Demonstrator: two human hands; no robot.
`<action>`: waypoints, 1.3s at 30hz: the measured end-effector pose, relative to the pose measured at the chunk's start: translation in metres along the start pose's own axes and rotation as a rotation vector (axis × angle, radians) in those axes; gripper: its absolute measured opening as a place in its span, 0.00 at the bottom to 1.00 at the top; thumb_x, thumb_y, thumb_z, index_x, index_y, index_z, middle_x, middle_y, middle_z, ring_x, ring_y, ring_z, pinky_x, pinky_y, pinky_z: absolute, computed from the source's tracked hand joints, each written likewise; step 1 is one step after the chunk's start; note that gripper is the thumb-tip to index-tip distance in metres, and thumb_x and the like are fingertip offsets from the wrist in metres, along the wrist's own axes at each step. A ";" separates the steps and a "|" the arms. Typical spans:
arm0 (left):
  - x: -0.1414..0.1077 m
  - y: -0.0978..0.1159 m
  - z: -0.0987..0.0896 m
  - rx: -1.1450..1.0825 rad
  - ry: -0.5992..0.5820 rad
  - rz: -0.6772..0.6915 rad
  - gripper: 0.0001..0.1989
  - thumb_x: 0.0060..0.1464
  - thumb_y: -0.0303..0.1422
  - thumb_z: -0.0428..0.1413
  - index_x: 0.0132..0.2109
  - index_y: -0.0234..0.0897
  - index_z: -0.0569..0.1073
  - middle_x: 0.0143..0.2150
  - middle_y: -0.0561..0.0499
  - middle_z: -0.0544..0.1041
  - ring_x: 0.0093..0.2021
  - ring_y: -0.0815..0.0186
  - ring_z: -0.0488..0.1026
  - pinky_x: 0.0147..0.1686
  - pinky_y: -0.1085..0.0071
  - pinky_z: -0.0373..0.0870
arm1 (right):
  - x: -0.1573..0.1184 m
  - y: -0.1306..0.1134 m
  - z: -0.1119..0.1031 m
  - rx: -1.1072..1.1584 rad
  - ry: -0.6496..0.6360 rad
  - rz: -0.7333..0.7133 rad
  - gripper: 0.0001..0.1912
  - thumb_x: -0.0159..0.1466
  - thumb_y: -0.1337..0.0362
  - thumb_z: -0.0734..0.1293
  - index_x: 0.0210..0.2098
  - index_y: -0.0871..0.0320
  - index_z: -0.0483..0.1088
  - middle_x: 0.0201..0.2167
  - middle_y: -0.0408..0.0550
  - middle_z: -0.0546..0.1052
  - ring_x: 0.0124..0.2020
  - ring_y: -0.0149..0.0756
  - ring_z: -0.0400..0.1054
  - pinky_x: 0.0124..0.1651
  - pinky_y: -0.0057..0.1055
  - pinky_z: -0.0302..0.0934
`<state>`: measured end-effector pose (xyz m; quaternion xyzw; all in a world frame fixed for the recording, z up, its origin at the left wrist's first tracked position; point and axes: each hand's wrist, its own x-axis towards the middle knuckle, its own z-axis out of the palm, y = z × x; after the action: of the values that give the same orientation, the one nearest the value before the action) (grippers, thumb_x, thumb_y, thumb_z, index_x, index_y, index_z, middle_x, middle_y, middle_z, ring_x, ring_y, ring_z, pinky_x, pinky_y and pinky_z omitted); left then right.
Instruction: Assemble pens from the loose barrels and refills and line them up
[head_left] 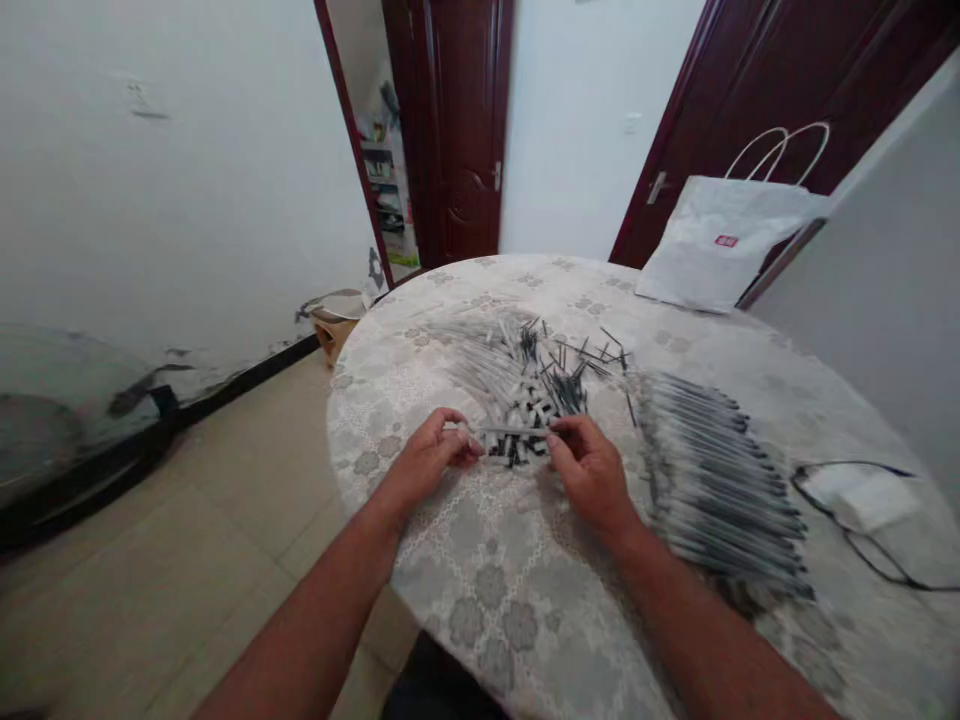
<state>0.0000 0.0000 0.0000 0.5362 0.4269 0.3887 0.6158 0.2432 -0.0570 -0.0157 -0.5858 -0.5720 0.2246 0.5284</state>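
A thin, pale grey pen (510, 430) stretches level between my two hands, just above the tablecloth. My left hand (442, 440) pinches its left end between thumb and fingers. At the other end, my right hand (589, 465) grips it with thumb and forefinger. Beneath and behind the pen lies a heap of short white and black pen parts (529, 410). Clear thin tubes (480, 360) fan out behind the left hand. Dark slim rods (566, 385) are scattered beyond the right hand. Fine detail on the pen is blurred.
Many similar pens (720, 470) lie stacked in rows right of my right arm. Beyond them are black-framed glasses (862, 540) and white folded tissue (874, 498). A white paper bag (720, 245) stands at the round table's (480, 640) far right edge. A fan (67, 430) is at left.
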 end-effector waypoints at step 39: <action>0.014 -0.006 -0.009 -0.584 0.187 -0.098 0.11 0.54 0.27 0.66 0.42 0.34 0.72 0.43 0.43 0.82 0.37 0.64 0.81 0.35 0.69 0.82 | -0.006 -0.013 0.001 -0.199 -0.109 -0.495 0.09 0.67 0.67 0.66 0.47 0.53 0.72 0.42 0.49 0.80 0.40 0.36 0.76 0.43 0.32 0.71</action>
<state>-0.0040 0.0153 -0.0079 0.2773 0.3772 0.5125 0.7198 0.2354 -0.0649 -0.0066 -0.4642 -0.7448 0.0625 0.4753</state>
